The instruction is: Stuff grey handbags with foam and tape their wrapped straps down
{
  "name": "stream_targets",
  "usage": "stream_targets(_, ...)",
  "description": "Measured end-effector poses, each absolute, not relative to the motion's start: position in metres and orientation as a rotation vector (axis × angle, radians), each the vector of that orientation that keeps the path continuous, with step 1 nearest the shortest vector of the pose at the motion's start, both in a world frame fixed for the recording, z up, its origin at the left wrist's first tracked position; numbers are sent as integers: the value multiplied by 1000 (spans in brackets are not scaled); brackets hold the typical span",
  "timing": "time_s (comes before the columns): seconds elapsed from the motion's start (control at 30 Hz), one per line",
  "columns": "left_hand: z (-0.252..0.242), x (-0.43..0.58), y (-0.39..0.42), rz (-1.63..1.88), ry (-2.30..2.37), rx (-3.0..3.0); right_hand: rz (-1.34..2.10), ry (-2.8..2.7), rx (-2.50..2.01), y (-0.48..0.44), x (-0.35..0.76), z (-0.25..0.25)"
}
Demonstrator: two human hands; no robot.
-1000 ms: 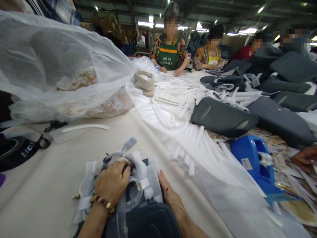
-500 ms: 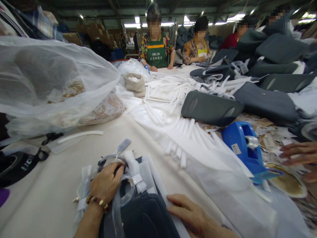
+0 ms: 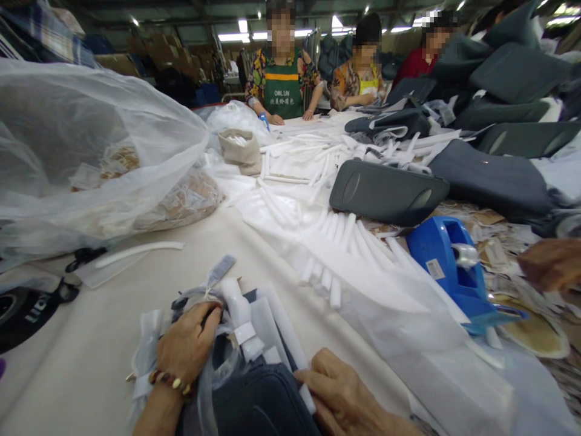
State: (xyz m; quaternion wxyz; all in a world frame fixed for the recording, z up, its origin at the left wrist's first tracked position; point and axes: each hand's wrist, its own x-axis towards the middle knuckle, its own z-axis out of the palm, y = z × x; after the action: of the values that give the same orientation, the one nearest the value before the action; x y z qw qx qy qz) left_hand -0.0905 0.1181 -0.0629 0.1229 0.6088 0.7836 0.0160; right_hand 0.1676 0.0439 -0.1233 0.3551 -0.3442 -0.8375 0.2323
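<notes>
A dark blue bag [image 3: 254,402] lies in front of me, with clear plastic wrapping and white foam pieces at its far end. My left hand [image 3: 188,339], with a bead bracelet on its wrist, is closed on the plastic-wrapped strap [image 3: 218,312] there; its fingertips are partly hidden. A grey tag [image 3: 221,266] sticks out just beyond that hand. At the bag's right side, my right hand [image 3: 345,387] has its fingers bent and pinches a white foam strip [image 3: 284,327] that runs along the edge. Part of the strip is hidden by this hand.
White foam tubes [image 3: 336,242] lie across the table beyond the bag. A blue tape dispenser [image 3: 447,266] stands at right, near a co-worker's hand [image 3: 551,263]. Dark bags [image 3: 388,191] pile up behind it. At left sits a large clear plastic sack [image 3: 149,139]. Other people work across the table.
My right hand has bent its fingers from a straighter pose and closed in on the foam strip. My left hand keeps its hold. The co-worker's hand at right has turned and closed up.
</notes>
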Motion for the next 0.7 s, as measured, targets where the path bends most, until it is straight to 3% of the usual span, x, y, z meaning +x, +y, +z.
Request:
stream_targets(0.1,-63,-91,118,70,2272,1779,384,-2185,-797,42,168,-129)
stream_targets(0.2,-65,-92,118,103,2266,1799,383,-2204,-760,40,167,-130)
stream_targets(0.43,-66,-93,117,103,2331,1836,929,-2211,-1233,43,157,-105)
stream_targets(0.7,-61,-90,115,62,2330,1825,1290,-1557,-1195,38,152,-120)
